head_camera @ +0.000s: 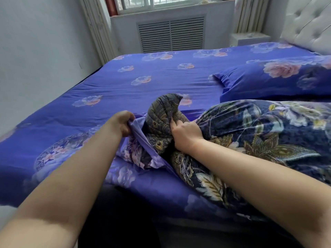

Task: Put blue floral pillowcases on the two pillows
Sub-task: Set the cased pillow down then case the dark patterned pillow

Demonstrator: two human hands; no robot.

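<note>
On the bed [143, 83], near its front edge, your left hand [123, 125] clenches the blue floral pillowcase [143, 151] mouth, holding it open. Your right hand [186, 135] grips the dark paisley pillow [250, 133], one corner inside, its length running rightward. Beyond it lies a covered pillow [268, 79]; bare sheet spreads leftward.

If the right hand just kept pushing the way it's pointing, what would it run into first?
The right hand points up and left, gripping the dark paisley pillow. Going on, it would press deeper into that pillow corner; beyond it lies the blue floral bedsheet, though depth is hard to judge.
</note>
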